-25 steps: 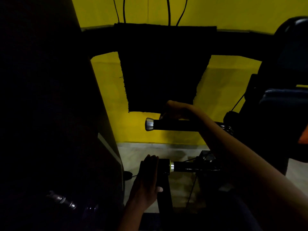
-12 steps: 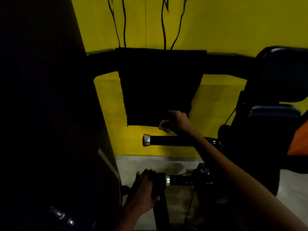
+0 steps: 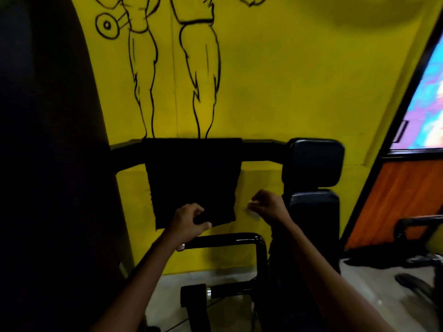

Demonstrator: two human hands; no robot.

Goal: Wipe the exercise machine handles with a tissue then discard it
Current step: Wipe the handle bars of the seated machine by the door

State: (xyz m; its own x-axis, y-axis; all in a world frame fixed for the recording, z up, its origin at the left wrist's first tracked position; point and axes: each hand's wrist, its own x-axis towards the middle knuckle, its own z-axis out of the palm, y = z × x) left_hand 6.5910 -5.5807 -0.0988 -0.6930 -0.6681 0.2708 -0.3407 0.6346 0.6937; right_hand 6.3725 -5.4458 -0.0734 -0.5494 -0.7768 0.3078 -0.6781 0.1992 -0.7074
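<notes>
My right hand (image 3: 267,207) is raised in front of the yellow wall and pinches a small crumpled white tissue (image 3: 251,211). At the same height my left hand (image 3: 189,218) hovers over the hanging black mat, fingers loosely curled, holding nothing. Below both hands runs the upper black handle (image 3: 223,239) with its silver end cap (image 3: 181,247); neither hand touches it. Near the floor, the lower handle (image 3: 193,294) with a silver ring sticks out to the left, free of any hand.
A black mat (image 3: 191,178) hangs over a dark rail on the yellow wall. The machine's padded seat back (image 3: 314,168) stands to the right. A dark column (image 3: 48,164) fills the left side. An orange panel (image 3: 393,202) and more equipment lie at the far right.
My right hand lifted off the upper handle with the tissue. My left hand let go of the lower handle and rose. The view tilted upward.
</notes>
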